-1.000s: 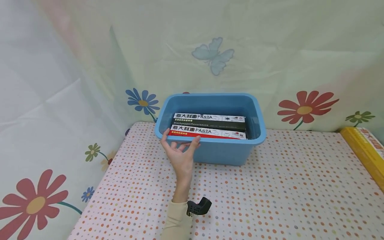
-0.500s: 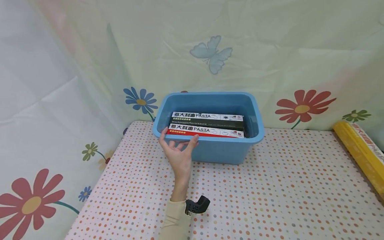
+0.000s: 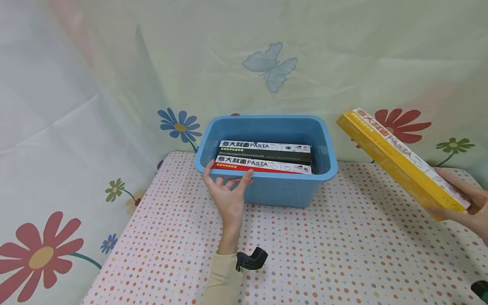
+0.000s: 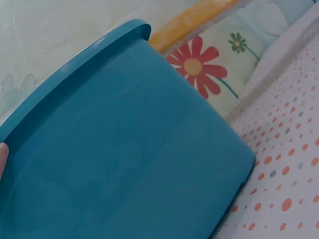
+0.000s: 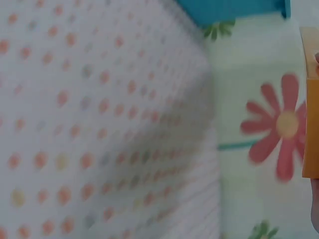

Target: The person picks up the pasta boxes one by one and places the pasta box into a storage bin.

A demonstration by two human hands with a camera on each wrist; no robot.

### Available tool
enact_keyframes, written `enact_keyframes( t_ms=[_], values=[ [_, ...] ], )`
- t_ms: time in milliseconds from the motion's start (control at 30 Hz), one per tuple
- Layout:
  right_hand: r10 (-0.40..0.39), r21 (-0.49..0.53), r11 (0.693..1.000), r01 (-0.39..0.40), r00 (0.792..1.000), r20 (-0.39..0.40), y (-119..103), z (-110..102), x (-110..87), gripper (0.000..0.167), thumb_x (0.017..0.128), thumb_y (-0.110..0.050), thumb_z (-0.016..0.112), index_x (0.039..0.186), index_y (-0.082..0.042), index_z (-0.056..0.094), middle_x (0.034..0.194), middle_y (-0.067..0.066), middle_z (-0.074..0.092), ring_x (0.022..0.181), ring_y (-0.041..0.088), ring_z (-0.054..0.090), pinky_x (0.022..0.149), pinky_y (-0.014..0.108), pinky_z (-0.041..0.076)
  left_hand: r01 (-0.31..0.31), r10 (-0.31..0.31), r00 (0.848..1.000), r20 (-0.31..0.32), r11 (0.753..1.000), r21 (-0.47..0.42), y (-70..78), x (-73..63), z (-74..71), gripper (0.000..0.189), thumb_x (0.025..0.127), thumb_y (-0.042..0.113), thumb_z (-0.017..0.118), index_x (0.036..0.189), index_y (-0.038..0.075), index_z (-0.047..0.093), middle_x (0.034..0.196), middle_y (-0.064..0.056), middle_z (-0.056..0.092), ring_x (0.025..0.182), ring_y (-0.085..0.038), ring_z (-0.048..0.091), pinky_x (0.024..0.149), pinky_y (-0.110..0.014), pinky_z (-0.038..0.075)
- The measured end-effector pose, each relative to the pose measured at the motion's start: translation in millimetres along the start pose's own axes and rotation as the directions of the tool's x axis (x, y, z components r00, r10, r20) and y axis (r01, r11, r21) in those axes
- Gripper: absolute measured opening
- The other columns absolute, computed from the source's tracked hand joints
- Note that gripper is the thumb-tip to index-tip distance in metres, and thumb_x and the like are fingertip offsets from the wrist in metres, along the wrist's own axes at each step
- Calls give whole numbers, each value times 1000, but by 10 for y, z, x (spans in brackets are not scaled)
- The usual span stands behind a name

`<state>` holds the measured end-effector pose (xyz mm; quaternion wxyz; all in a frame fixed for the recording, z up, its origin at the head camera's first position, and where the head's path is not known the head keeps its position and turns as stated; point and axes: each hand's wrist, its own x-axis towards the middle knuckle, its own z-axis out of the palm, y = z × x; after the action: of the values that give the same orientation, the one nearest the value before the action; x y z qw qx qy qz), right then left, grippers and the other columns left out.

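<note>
A blue plastic tub (image 3: 282, 192) stands on the table against the backdrop. My left hand (image 3: 228, 199) grips the left part of its front rim; in the left wrist view one fingertip (image 4: 3, 157) shows at the rim. Inside the tub lie two pasta boxes side by side, a black-and-white one (image 3: 267, 154) behind a red-and-white one (image 3: 263, 166). On the right, my right hand (image 3: 470, 205) holds a yellow pasta box (image 3: 400, 163) by its near end, raised over the table and slanting toward the tub. Only its end (image 5: 312, 129) shows in the right wrist view.
A dotted cloth (image 3: 305, 254) covers the table. Behind and to the left hangs a floral backdrop (image 3: 183, 63). Black wrist cameras sit on the left wrist (image 3: 251, 259) and at the lower right edge (image 3: 481, 290).
The yellow pasta box, earlier lying at the far right, is now lifted and moved leftward in my right hand, which has come into view. My left hand stays on the tub rim.
</note>
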<state>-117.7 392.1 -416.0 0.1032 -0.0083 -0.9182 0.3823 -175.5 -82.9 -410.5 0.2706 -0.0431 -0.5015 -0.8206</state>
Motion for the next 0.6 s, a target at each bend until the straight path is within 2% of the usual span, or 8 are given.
enact_keyframes(
  t_ms=[33, 100, 167, 267, 333, 433, 533, 600],
  values=[
    [-25, 44, 999, 24, 1000, 16, -156, 26, 31, 93, 98, -3, 72, 168, -28, 16, 143, -27, 39, 96, -8, 39, 69, -4, 44, 1, -1, 1000, 3, 1000, 0, 0, -1, 2, 95, 85, 0, 86, 156, 15, 25, 132, -43, 47, 78, -22, 71, 79, -47, 69],
    [-43, 69, 997, 41, 998, 37, -453, 80, 112, 92, 97, -4, 75, 167, -26, 21, 148, -23, 39, 101, -5, 39, 71, -5, 44, 2, -2, 1000, 4, 1000, -1, 3, -4, 4, 94, 85, -1, 86, 156, 15, 25, 133, -42, 47, 79, -22, 71, 79, -46, 69],
    [-92, 73, 993, 88, 994, 54, -718, 133, 227, 92, 93, -4, 79, 167, -25, 27, 139, -27, 41, 101, -4, 41, 70, -3, 48, 0, 0, 1000, 4, 1000, -4, 8, -1, 3, 94, 85, -1, 85, 156, 15, 25, 133, -42, 47, 79, -22, 71, 79, -46, 69],
    [-186, 87, 980, 179, 980, 76, -1060, 206, 423, 95, 85, -2, 86, 163, -23, 38, 135, -27, 47, 101, 0, 46, 71, 1, 53, -1, 1, 1000, 3, 1000, -3, 14, 1, 5, 94, 85, -2, 85, 156, 15, 25, 133, -43, 47, 78, -22, 70, 79, -45, 69],
    [-252, 95, 965, 243, 963, 99, -1262, 261, 567, 94, 79, -1, 90, 160, -21, 45, 131, -27, 51, 99, 4, 48, 70, 4, 54, 1, -1, 1000, 2, 1000, -2, 19, -2, 7, 94, 85, -1, 85, 155, 15, 25, 133, -43, 47, 77, -21, 70, 78, -45, 69],
    [-342, 98, 939, 330, 925, 163, -1544, 357, 773, 91, 75, -1, 92, 155, -21, 53, 128, -19, 59, 100, 8, 51, 69, 10, 55, 6, -6, 1000, -2, 1000, -4, 22, -12, 11, 94, 85, 0, 86, 155, 15, 26, 133, -43, 47, 77, -21, 70, 78, -45, 69],
    [-392, 124, 920, 372, 881, 263, -1779, 476, 944, 88, 77, -1, 91, 154, -20, 54, 133, -6, 62, 98, 12, 54, 64, 18, 55, 8, -8, 1000, -3, 1000, -3, 14, -18, 8, 95, 84, 0, 87, 156, 13, 25, 133, -42, 47, 76, -21, 70, 78, -46, 69],
    [-395, 130, 919, 373, 855, 338, -1904, 564, 1046, 86, 79, -3, 90, 155, -20, 53, 138, 2, 60, 99, 14, 54, 64, 21, 54, 5, -5, 1000, -1, 1000, -1, 3, -11, -2, 95, 85, 1, 87, 156, 12, 25, 132, -42, 46, 77, -21, 70, 78, -46, 69]
  ],
)
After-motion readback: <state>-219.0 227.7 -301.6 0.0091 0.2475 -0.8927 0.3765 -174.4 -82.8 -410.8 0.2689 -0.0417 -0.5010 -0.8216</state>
